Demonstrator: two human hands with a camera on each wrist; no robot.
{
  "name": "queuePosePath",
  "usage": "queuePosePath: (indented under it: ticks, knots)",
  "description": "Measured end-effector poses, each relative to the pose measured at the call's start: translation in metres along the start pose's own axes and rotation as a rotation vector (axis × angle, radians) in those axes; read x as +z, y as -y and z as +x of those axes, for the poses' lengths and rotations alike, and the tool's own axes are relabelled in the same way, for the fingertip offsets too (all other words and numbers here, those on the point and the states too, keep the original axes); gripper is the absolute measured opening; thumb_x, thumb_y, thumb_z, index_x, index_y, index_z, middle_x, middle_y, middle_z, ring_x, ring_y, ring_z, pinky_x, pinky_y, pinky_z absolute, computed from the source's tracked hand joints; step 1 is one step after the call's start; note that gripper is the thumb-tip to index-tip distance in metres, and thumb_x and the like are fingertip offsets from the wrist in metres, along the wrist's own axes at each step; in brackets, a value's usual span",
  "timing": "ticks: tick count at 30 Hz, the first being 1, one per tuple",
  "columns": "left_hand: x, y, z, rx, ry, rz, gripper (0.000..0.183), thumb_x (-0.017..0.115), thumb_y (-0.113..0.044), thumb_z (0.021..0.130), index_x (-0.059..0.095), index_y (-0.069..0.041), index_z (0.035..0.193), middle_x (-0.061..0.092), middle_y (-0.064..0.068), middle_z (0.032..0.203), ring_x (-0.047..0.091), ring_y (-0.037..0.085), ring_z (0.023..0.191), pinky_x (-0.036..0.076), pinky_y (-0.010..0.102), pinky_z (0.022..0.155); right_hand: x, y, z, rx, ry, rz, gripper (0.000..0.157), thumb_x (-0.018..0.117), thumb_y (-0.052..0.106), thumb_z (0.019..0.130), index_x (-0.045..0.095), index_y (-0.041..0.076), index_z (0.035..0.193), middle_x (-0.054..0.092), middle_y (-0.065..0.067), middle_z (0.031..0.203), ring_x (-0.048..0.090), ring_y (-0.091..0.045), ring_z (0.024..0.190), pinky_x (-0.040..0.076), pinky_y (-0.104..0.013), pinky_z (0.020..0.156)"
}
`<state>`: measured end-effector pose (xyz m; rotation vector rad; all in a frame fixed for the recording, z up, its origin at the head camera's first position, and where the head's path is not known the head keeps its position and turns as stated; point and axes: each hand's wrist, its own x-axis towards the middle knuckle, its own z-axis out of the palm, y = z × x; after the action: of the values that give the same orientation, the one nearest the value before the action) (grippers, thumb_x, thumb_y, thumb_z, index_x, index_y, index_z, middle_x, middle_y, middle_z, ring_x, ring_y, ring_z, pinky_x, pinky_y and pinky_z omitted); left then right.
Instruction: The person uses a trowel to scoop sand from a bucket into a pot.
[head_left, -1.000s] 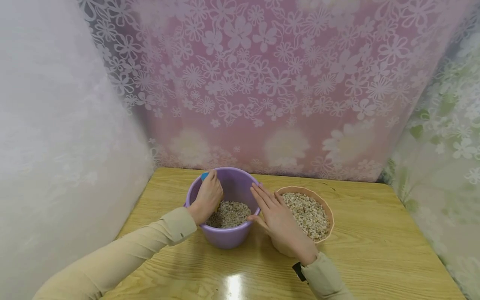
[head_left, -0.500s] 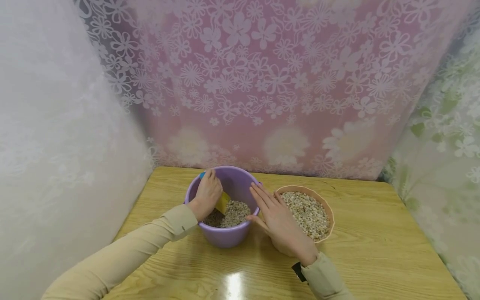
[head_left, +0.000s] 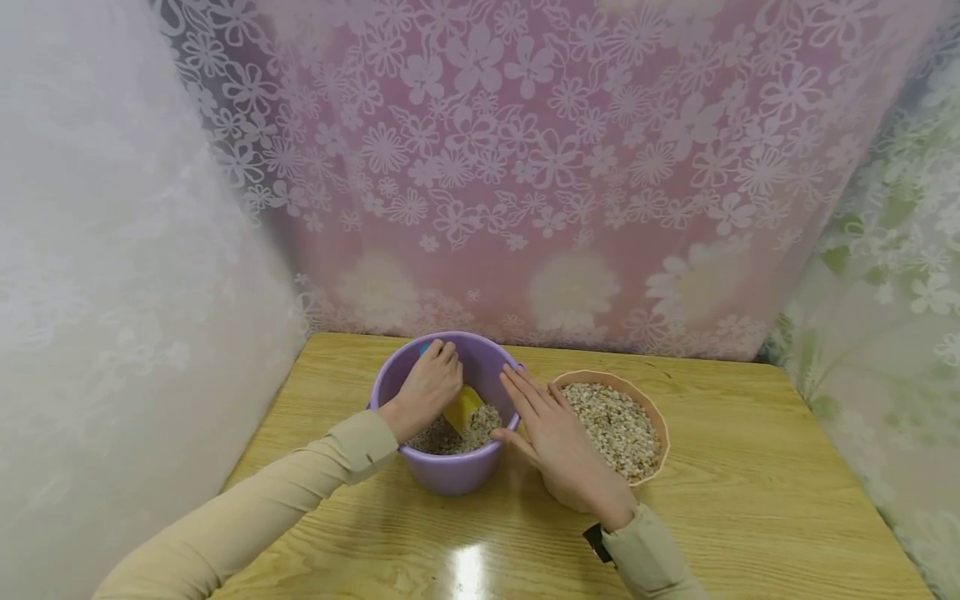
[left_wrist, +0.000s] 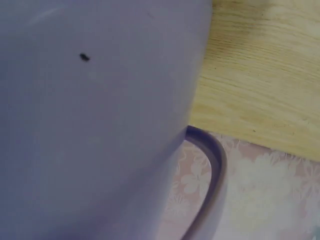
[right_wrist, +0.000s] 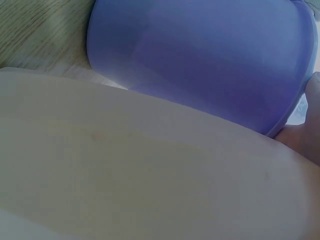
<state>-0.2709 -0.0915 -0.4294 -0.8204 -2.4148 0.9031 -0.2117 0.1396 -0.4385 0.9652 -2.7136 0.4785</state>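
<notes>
Inside a purple bucket (head_left: pixel 452 479) my left hand (head_left: pixel 426 387) grips a small shovel by its blue handle (head_left: pixel 425 348). The shovel's yellow blade (head_left: pixel 462 404) is partly sunk in pale mixed grains (head_left: pixel 483 427) at the bottom. My right hand (head_left: pixel 562 450) has its fingers straight and touches the right side of the bucket's rim; its thumb (right_wrist: pixel 312 100) shows by the rim in the right wrist view. The bucket's wall (left_wrist: pixel 100 125) fills much of the left wrist view, and that hand is hidden there.
An orange bowl (head_left: pixel 664 437), well filled with similar grains (head_left: pixel 611 429), stands right of the bucket, partly behind my right hand. Both stand on a wooden table (head_left: pixel 757 492). A pink floral curtain (head_left: pixel 525 192) hangs behind its far edge.
My left hand has shifted a little to the right with the shovel, and the yellow blade has come into view pushing the grains rightward. The right hand stays on the rim.
</notes>
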Motion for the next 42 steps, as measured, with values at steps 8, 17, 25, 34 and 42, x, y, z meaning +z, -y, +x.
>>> queuePosePath:
  ticks: [8, 17, 25, 34, 42]
  knots:
    - [-0.003, 0.003, -0.006, 0.079, -0.092, -0.036, 0.014, 0.065, -0.022, 0.098, 0.071, -0.012, 0.089, 0.065, 0.000, 0.083, 0.046, 0.020, 0.085, 0.032, 0.034, 0.082, -0.002, 0.003, 0.000, 0.007, -0.010, 0.003, 0.078, 0.053, 0.050, 0.102, 0.026, 0.007, 0.160, 0.024, -0.010, 0.167, 0.022, -0.028, 0.154, 0.017, -0.057, 0.120]
    - [-0.003, 0.003, -0.018, -0.012, -0.126, -0.211, 0.016, 0.075, -0.022, 0.088, 0.071, -0.015, 0.073, 0.064, 0.000, 0.071, 0.048, 0.020, 0.074, 0.028, 0.033, 0.073, -0.003, 0.001, -0.002, 0.025, 0.012, 0.005, 0.077, 0.045, 0.055, 0.104, 0.023, 0.009, 0.161, 0.020, -0.007, 0.168, 0.018, -0.024, 0.155, 0.015, -0.054, 0.121]
    - [-0.004, 0.006, -0.026, -0.126, 0.043, -0.509, 0.028, 0.076, -0.039, 0.086, 0.073, -0.015, 0.071, 0.068, 0.005, 0.074, 0.050, 0.024, 0.073, 0.033, 0.039, 0.073, -0.003, 0.001, -0.004, 0.028, 0.017, 0.033, 0.074, 0.036, 0.056, 0.106, 0.020, 0.010, 0.162, 0.019, -0.007, 0.169, 0.018, -0.026, 0.155, 0.016, -0.056, 0.121]
    - [-0.011, 0.016, -0.032, -0.255, 0.074, -0.611, 0.040, 0.069, -0.043, 0.093, 0.069, -0.010, 0.069, 0.069, 0.008, 0.071, 0.054, 0.028, 0.072, 0.044, 0.047, 0.082, -0.002, 0.002, -0.002, 0.027, 0.006, 0.040, 0.074, 0.042, 0.054, 0.106, 0.022, 0.010, 0.162, 0.020, -0.007, 0.168, 0.018, -0.026, 0.155, 0.016, -0.054, 0.121]
    - [-0.023, 0.018, -0.037, -0.343, 0.114, -0.642, 0.036, 0.068, -0.037, 0.096, 0.064, -0.012, 0.070, 0.066, 0.006, 0.073, 0.044, 0.022, 0.070, 0.036, 0.042, 0.078, -0.001, 0.001, -0.003, 0.024, 0.018, 0.010, 0.074, 0.037, 0.056, 0.106, 0.019, 0.011, 0.162, 0.018, -0.006, 0.169, 0.017, -0.026, 0.155, 0.017, -0.054, 0.121]
